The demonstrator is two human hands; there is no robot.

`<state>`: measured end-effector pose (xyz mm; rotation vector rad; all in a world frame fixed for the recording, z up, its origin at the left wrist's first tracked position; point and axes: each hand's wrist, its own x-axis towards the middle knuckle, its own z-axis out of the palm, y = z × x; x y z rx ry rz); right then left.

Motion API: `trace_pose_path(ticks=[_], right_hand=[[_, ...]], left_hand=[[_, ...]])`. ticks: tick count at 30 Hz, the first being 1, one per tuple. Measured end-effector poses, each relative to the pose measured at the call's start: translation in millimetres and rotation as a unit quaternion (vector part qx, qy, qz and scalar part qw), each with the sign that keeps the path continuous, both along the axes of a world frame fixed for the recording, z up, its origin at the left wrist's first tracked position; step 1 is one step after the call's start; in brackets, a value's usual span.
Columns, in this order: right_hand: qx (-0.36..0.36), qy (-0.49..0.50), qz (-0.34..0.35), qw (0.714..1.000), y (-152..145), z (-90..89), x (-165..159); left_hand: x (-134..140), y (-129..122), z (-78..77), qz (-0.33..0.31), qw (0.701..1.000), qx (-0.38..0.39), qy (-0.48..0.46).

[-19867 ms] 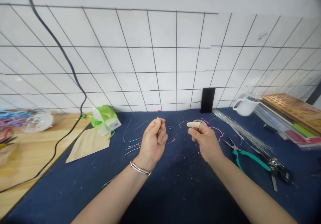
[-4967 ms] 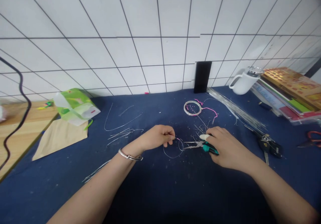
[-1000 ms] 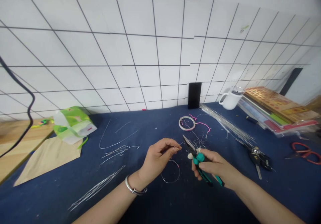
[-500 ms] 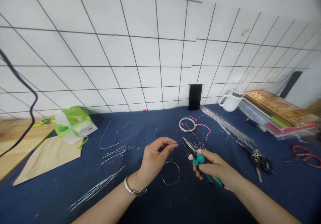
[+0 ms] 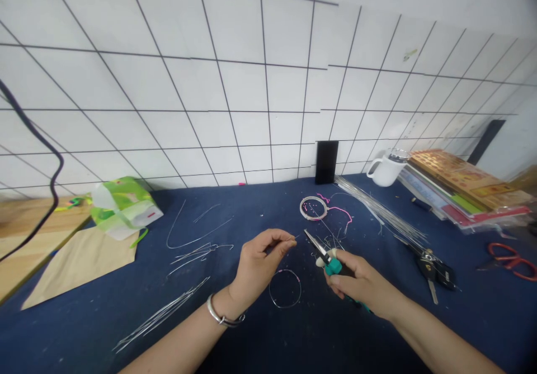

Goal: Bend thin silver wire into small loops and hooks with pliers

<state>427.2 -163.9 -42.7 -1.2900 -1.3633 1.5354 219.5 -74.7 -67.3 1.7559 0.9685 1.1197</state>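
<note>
The pliers (image 5: 333, 266) are no longer lying on the right of the cloth (image 5: 235, 206), as in the earliest frame; the right hand (image 5: 356, 279) is now holding them. The wire ring (image 5: 287, 307), which was hanging by the left hand (image 5: 260, 262) five seconds ago, is now lying on the near part of the cloth, just below that hand.

The left hand is pinching a thin wire (image 5: 299, 236), thumb and fingers pressing together, with a short end sticking out toward the right. The right hand is clamping around the pliers' handles, and their tip is pointing far and left, near the wire's end but apart from it. Whether the pliers' jaws are fully meeting is too small to tell. A pale cover (image 5: 325, 259) is wrapping one finger of the right hand, and a bracelet (image 5: 220, 315) is circling the left wrist.

Beyond the pliers, clippings (image 5: 331, 244) are lying scattered, and farther off a white hoop (image 5: 314, 218) is lying with small pink bits inside it and a pink cord (image 5: 340, 209) trailing to its right. A bundle (image 5: 381, 209) of straight wires is stretching across the far right, with keys (image 5: 432, 268) lying near its closer end and red scissors (image 5: 509, 259) farther right. To the left, loose wires (image 5: 161, 314) are lying near the left forearm.
</note>
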Motion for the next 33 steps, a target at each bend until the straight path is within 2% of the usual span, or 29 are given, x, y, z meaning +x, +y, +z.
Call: trace_pose_path(ticks=[4,8,12,15,21,25,27,33], right_hand=[[0.025,-0.038,0.0,0.999,-2,2.7,-1],[0.034,-0.036,-0.006,0.999,-3,2.8,-3],[0.009,0.035,-0.004,0.999,-3,-2.1,-4],[-0.016,0.108,0.004,0.994,-3,-9.9,-5],[-0.072,0.262,0.024,0.962,-3,-28.6,-9],[-0.09,0.303,0.042,0.948,-3,-32.1,-12],[-0.095,0.314,0.056,0.943,-3,-32.8,-12],[-0.098,0.319,0.078,0.94,-3,-32.7,-12]], left_hand=[[-1,0,2.3,-0.004,0.999,0.047,0.001],[-1,-1,3.8,-0.011,0.999,0.052,-0.007],[-1,0,5.0,-0.026,0.998,0.045,-0.026],[-1,1,5.6,-0.05,0.996,0.013,-0.068],[0,0,8.7,-0.098,0.979,-0.077,-0.162],[1,-3,10.6,-0.167,0.95,-0.12,-0.235],[1,-4,10.8,-0.181,0.944,-0.123,-0.245],[0,-6,11.8,-0.147,0.958,-0.115,-0.218]])
